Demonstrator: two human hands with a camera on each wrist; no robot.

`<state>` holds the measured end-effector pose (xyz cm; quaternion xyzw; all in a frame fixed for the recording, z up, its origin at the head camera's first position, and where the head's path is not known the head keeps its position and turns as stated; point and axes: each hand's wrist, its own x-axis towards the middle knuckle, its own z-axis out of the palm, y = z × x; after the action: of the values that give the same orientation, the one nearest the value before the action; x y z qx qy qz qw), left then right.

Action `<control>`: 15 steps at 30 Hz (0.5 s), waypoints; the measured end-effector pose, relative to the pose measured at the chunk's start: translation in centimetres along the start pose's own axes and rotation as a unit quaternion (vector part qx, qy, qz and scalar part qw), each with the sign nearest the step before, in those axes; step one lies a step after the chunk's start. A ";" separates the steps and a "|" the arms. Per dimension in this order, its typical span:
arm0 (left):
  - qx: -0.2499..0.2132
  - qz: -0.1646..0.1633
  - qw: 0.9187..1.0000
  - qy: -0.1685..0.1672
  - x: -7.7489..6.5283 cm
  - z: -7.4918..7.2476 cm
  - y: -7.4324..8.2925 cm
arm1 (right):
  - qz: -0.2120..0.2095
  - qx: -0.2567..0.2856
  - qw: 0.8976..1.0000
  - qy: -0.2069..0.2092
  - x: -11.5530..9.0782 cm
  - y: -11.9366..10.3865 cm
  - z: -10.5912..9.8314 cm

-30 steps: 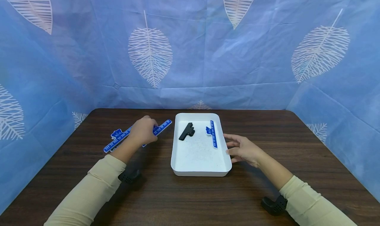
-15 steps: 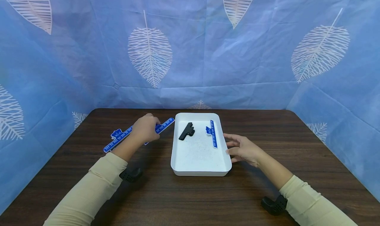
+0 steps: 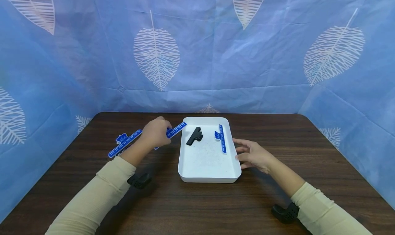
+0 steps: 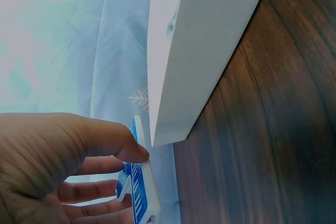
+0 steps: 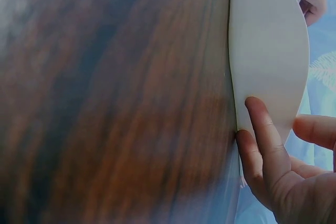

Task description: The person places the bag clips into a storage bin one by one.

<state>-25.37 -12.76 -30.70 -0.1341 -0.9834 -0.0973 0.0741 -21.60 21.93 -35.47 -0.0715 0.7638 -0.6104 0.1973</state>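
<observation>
My left hand [image 3: 156, 131] pinches a blue clip [image 3: 177, 130] with a white piano-key pattern along its edge. Its far end overlaps the left rim of a white tray [image 3: 207, 180] in the head view. Seen from the left wrist, the thumb presses on the patterned side of the clip, with the fingers behind it. My right hand [image 3: 251, 155] touches the tray's right side with extended fingers; the right wrist view has the fingertips [image 5: 255, 106] against the outer wall. Inside the tray lie a black clip [image 3: 194, 136] and another blue piano-key clip [image 3: 222, 139].
Left of the tray, another blue piano-key clip [image 3: 123, 145] lies on the dark wooden table [image 3: 277, 132], partly behind my left wrist. A blue cloth [image 3: 197, 57] with white leaf prints hangs around the back and sides.
My left hand has moved right and slightly away from me, carrying the blue clip from beside the tray to its left rim. The right hand and the tray stay put.
</observation>
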 end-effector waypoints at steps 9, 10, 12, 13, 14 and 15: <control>-0.009 0.011 1.000 -0.002 0.1 -0.3 1.1 | 0.001 -0.002 1.000 0.001 -0.1 0.0 -0.1; -0.008 0.012 1.000 -0.002 0.1 -0.4 1.2 | 0.001 -0.003 1.000 0.001 0.0 0.0 -0.1; -0.006 0.014 1.000 -0.005 0.1 -0.5 1.4 | 0.003 -0.002 1.000 0.002 0.0 0.0 -0.1; -0.005 0.015 1.000 -0.006 0.1 -0.5 1.5 | 0.003 -0.003 1.000 0.001 0.0 0.0 -0.2; -0.002 0.016 1.000 -0.007 0.2 -0.6 1.7 | 0.002 -0.003 1.000 0.000 0.0 0.1 -0.2; 0.000 0.017 1.000 -0.009 0.2 -0.6 1.8 | 0.002 -0.003 1.000 -0.001 0.1 0.1 -0.2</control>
<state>-24.99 -11.15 -29.79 -0.1515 -0.9816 -0.0953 0.0671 -21.73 22.11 -35.53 -0.0710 0.7653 -0.6080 0.1992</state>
